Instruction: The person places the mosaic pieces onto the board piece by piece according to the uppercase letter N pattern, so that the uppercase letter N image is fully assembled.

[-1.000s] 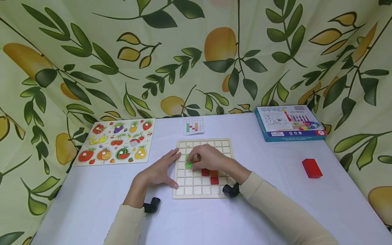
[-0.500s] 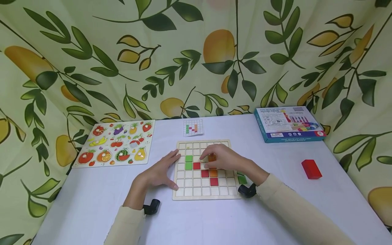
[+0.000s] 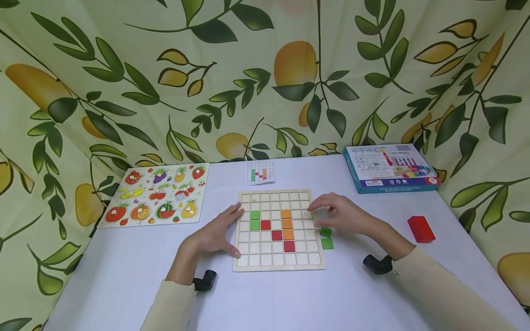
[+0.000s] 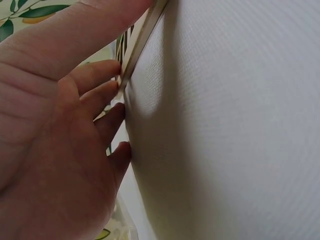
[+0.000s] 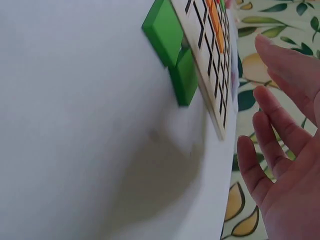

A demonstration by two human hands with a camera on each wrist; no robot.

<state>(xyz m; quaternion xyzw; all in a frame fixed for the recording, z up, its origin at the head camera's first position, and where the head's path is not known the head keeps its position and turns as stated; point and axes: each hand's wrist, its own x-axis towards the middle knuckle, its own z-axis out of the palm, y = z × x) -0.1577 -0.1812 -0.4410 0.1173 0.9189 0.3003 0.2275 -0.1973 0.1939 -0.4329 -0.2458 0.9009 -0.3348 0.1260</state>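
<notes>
A square wooden grid board (image 3: 265, 260) lies mid-table. Two green tiles (image 3: 254, 215) stand one above the other in its left part. From them several red tiles (image 3: 276, 235) step down to the right, and an orange column (image 3: 287, 224) rises above the lowest red one. My left hand (image 3: 213, 232) spreads along the board's left edge, thumb and fingertips right at the rim. Over the right edge hovers my right hand (image 3: 345, 214), fingers loosely bent and holding nothing. Two loose green tiles (image 5: 165, 32) lie on the cloth beside that edge, just below the hand.
A small card with a printed coloured grid (image 3: 261, 173) lies behind the board. At the left is a fruit puzzle board (image 3: 155, 195). A blue-sided box (image 3: 391, 168) stands at the back right, with a red block (image 3: 421, 229) in front of it.
My right hand has lifted off the green tiles in the board's left part and moved right, past the right edge, uncovering the tile pattern. The left hand stays in place.
</notes>
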